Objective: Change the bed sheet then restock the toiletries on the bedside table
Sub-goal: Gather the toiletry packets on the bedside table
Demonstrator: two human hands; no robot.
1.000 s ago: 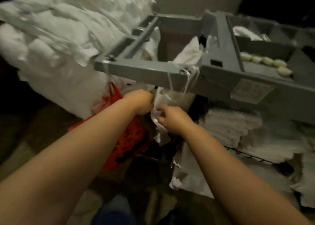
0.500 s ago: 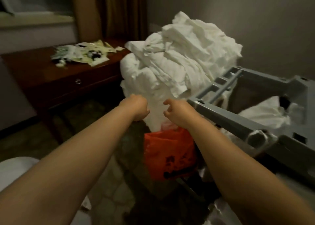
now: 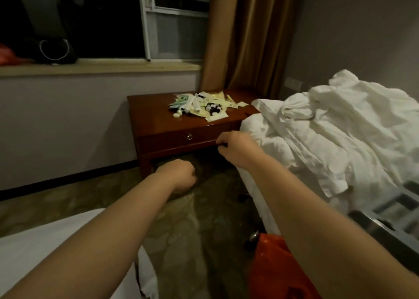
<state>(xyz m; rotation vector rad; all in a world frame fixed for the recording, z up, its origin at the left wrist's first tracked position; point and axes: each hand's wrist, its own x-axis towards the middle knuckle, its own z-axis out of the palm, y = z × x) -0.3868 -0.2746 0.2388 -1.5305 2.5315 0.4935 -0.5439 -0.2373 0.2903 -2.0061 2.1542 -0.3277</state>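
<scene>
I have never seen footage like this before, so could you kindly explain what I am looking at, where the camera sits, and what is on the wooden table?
There is no machine here: a person wears a wide-angle camera on the head, looking forward and down, so both bare arms reach into the picture. The left hand and right hand have curled fingers; whether they grip anything small I cannot tell. Ahead stands the bedside table, with a loose pile of toiletries on top: small bottles, tubes and sachets. To the right lies a heap of crumpled white linen. An orange bag shows at the bottom.
</scene>
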